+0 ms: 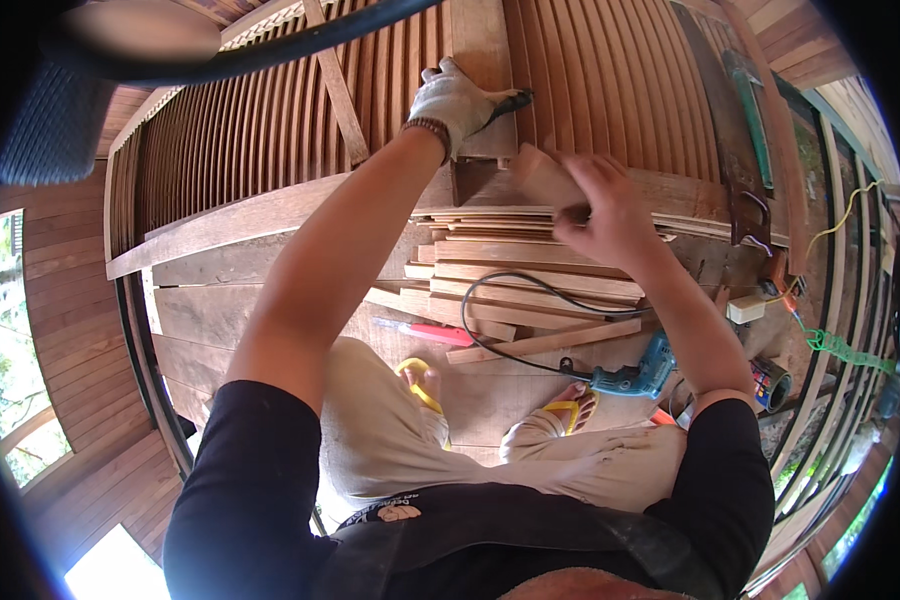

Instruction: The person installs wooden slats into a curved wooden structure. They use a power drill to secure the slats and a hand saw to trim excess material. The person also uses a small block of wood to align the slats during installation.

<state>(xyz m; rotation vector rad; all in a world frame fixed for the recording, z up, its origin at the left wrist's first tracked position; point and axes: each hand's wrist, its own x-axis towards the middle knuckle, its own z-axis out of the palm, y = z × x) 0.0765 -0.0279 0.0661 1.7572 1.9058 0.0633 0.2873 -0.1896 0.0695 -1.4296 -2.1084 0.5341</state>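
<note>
Left hand (457, 100), in a white work glove, lies on a flat reddish-brown wooden board (482, 60) that stands against the slatted wooden wall (270, 130). Its grip is partly closed around a dark pencil-like tool (510, 100), whose tip points right across the board.

Right hand (602, 205) is bare and blurred. Its fingers are curled at the edge of a short wooden offcut (540, 175), just above a stack of thin wooden slats (530, 270). Whether that grip has actually closed on the offcut cannot be told.

One black cable (500, 285) loops over the stack and runs to one blue electric drill (635, 375), which lies on the plank floor (200, 310) near the right knee. One red-handled screwdriver (435, 332) lies beside the left knee. Two yellow sandal straps (417, 385) show at the feet.

One small white box (745, 310) sits at the right, near a green cord (840, 348). One cylindrical tin with a multicoloured label (770, 383) lies on its side below it.
</note>
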